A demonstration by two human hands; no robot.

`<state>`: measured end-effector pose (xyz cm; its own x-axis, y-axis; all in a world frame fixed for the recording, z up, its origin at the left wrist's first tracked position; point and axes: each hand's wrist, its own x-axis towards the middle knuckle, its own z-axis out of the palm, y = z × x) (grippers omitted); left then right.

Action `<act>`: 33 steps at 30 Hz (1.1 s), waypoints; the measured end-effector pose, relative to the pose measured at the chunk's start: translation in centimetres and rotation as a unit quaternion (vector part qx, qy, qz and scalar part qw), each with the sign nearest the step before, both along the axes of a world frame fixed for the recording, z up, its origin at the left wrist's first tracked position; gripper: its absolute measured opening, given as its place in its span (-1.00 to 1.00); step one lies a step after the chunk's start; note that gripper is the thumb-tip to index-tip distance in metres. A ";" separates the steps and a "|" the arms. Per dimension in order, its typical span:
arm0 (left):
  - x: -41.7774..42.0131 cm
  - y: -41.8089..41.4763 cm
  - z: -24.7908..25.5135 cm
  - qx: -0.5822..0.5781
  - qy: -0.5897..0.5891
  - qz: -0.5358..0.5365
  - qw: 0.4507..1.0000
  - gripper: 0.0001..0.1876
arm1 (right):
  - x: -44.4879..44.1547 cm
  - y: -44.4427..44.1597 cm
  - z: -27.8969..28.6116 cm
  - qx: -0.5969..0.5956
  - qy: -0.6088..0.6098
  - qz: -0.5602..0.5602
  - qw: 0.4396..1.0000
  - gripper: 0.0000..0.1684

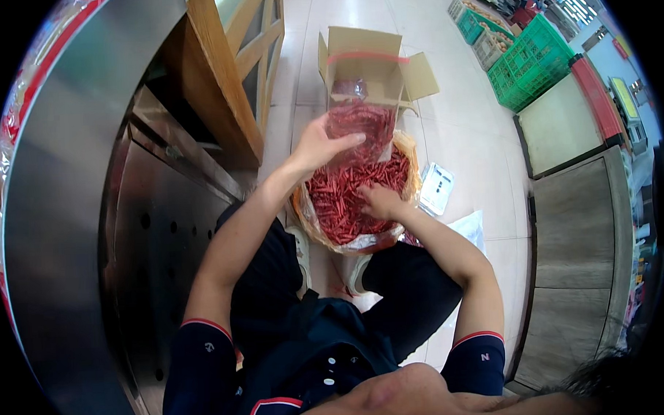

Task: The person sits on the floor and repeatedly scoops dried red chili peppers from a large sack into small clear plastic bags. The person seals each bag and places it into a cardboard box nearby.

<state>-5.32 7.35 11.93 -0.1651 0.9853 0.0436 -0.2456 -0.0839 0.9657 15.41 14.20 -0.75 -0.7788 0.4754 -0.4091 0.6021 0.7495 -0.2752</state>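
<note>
My left hand (321,145) holds a clear plastic zip bag (362,121) with a red strip along its top edge. Red dried chillies fill its lower part. Directly below is a wide, plastic-lined sack (412,150) full of loose dried red chillies (332,207). Among these chillies rest the bent fingers of my right hand (384,202); whether they grip any is hidden. Behind the zip bag, a cardboard box (364,39) stands with its flaps spread. A filled clear packet (350,88) shows inside it, seen partly through the bag.
A flat digital scale (437,188) lies right of the sack, near a white plastic bag (470,227). A wooden frame (217,74) and metal counter (88,133) border the left. Green crates (530,63) and a wood-fronted cabinet (574,226) line the right.
</note>
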 end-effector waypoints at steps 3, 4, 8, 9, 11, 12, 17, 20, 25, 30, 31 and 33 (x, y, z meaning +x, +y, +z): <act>0.2 0.6 -0.1 -0.014 0.002 -0.006 1.000 -0.53 | -1.0 -0.1 -2.3 0.020 -0.097 -0.003 0.995 -0.26; 0.1 0.5 -0.1 -0.021 0.011 -0.001 1.000 -0.53 | -1.5 -0.2 -3.3 0.041 -0.098 0.025 0.994 -0.32; -0.2 0.4 0.4 -0.022 -0.009 -0.005 1.000 -0.50 | -2.5 0.1 -6.0 0.043 -0.034 0.095 0.994 -0.56; -0.3 0.3 0.4 -0.019 -0.001 -0.001 1.000 -0.48 | -2.6 0.2 -5.9 0.048 -0.040 0.102 0.993 -0.60; -0.5 0.4 0.3 -0.011 0.017 0.007 1.000 -0.44 | -2.5 1.4 -5.3 0.036 -0.018 0.121 0.992 -0.66; -0.5 0.3 0.2 -0.005 0.013 0.015 1.000 -0.45 | -2.3 1.9 -4.7 0.029 -0.011 0.132 0.991 -0.68; -1.5 0.7 -1.1 0.028 0.078 0.027 0.996 -0.45 | -0.4 4.6 -1.1 -0.005 0.091 0.103 0.991 -0.71; -2.1 0.6 -1.6 0.042 0.118 0.035 0.992 -0.48 | 0.4 5.2 2.6 -0.063 0.156 0.017 0.986 -0.69; -3.1 0.1 -2.0 0.042 0.254 0.055 0.965 -0.49 | 2.6 5.2 10.6 -0.210 0.327 -0.129 0.912 -0.77; -3.9 -0.8 -2.7 -0.005 0.389 0.025 0.921 -0.48 | 2.8 3.5 15.9 -0.213 0.484 -0.163 0.833 -0.78; -3.5 -0.9 -2.5 -0.001 0.394 0.006 0.919 -0.48 | 2.3 3.0 16.7 -0.182 0.524 -0.151 0.818 -0.78; -2.8 -1.2 -2.0 0.010 0.403 -0.032 0.914 -0.47 | 1.5 2.3 18.5 -0.073 0.524 -0.085 0.844 -0.76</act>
<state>-8.09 6.18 9.96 -0.0129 0.9895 0.1436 0.5413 -0.1139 0.8331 16.96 16.47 17.79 -0.6746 0.6212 0.3987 0.0664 0.5890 -0.8054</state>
